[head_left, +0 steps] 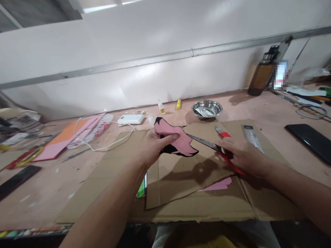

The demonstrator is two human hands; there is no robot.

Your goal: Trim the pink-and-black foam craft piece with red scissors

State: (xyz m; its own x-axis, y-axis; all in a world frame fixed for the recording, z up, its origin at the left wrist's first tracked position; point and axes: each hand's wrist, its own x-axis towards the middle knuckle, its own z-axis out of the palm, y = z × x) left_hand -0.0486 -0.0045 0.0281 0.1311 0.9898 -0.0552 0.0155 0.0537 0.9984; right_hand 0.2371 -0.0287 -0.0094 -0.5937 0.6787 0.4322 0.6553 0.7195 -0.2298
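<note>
Pink over black, the cut-out (184, 143) is sitting clamped in my left hand (156, 143), my thumb pressing across its pink face and my fingers going out of sight behind it. I am holding it up above the brown cardboard (176, 189), where a shadow is falling beneath. Its long axis is running from the upper left, by my fingers, down to the lower right, where a narrow corner is pointing away from my grip. My right hand (239, 154) is closing around the red handles of the scissors (207, 143). Their blades are pointing left and slightly away from me, the tips reaching the cut-out's right edge; whether they are touching it, I cannot tell. Just beyond my right hand a red cutter (225, 134) is lying on the cardboard, and farther off a steel bowl (219, 108) is standing on the pink table (240, 109)
</note>
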